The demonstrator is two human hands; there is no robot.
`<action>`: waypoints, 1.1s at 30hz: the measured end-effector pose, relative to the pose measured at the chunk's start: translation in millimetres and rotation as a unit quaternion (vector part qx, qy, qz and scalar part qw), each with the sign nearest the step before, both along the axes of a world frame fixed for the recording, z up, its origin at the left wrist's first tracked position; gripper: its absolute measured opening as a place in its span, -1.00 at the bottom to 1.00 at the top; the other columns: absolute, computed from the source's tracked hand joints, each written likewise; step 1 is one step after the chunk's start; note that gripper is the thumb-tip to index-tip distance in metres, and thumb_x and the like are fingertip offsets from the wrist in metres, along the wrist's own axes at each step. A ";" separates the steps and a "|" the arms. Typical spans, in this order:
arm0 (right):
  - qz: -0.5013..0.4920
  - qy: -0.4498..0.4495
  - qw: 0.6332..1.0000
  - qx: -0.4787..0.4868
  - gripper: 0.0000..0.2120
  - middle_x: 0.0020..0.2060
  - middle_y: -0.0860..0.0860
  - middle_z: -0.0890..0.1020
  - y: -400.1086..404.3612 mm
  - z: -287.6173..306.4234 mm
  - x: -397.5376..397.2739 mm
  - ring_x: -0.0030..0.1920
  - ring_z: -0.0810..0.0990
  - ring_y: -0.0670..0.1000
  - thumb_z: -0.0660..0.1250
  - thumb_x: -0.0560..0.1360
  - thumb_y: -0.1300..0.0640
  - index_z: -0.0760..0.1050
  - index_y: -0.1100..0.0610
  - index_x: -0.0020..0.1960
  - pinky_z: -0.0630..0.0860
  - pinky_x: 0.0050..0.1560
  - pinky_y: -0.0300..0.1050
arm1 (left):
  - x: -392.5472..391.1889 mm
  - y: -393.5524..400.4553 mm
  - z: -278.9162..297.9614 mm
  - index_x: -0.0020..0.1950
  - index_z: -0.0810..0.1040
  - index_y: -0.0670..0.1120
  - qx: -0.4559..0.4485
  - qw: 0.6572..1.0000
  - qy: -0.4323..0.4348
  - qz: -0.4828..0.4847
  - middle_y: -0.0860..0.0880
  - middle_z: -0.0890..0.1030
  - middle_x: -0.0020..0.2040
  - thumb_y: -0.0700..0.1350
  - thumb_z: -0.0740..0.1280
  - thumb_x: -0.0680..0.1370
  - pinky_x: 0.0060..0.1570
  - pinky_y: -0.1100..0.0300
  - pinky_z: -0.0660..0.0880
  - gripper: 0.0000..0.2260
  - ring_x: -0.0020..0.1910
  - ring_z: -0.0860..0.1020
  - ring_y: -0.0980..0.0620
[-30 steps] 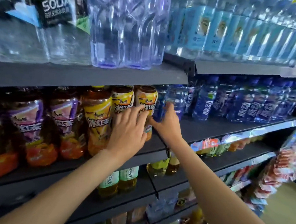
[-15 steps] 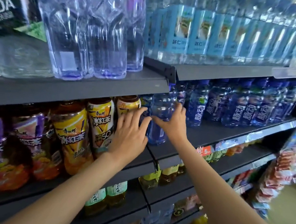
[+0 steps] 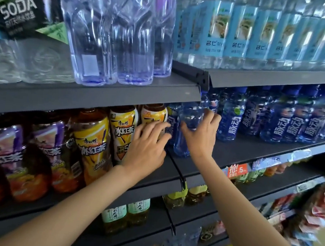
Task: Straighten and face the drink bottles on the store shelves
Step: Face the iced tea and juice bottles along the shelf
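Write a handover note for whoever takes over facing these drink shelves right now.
Right hand: gripping the clear blue plastic bottle at the left end of the blue row, label not facing out.
Left hand: open, fingers against the yellow-labelled iced tea bottle beside it.
Done: other yellow iced tea bottles and the blue bottles with white lettering show labels forward.
Left: turn the gripped bottle label-out, set it level with its row, then check the purple-labelled tea bottles.
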State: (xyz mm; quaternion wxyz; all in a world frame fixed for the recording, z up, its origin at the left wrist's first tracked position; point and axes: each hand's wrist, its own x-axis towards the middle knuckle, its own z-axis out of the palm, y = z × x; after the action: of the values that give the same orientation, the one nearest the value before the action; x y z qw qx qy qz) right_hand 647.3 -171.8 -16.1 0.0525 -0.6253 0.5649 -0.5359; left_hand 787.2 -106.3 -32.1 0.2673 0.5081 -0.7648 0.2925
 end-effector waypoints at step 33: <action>0.357 0.176 0.898 -0.189 -0.69 -0.05 0.13 0.47 172.3 -29.8 197.5 -0.35 0.53 0.05 0.18 0.47 0.02 0.43 0.24 0.04 0.48 -0.54 -0.05 | 201.4 205.9 -45.4 0.28 0.41 -0.21 0.048 0.944 0.240 0.222 -0.21 0.46 0.17 -0.26 0.29 0.40 0.12 -0.03 0.33 -0.57 0.19 0.42 -0.18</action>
State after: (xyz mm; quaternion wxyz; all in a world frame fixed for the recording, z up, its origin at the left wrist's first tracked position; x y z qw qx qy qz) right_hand 844.8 0.4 -45.8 0.0214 -0.8672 0.1916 -0.4592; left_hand 988.7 99.7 -77.5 0.3463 0.7321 -0.5594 0.1766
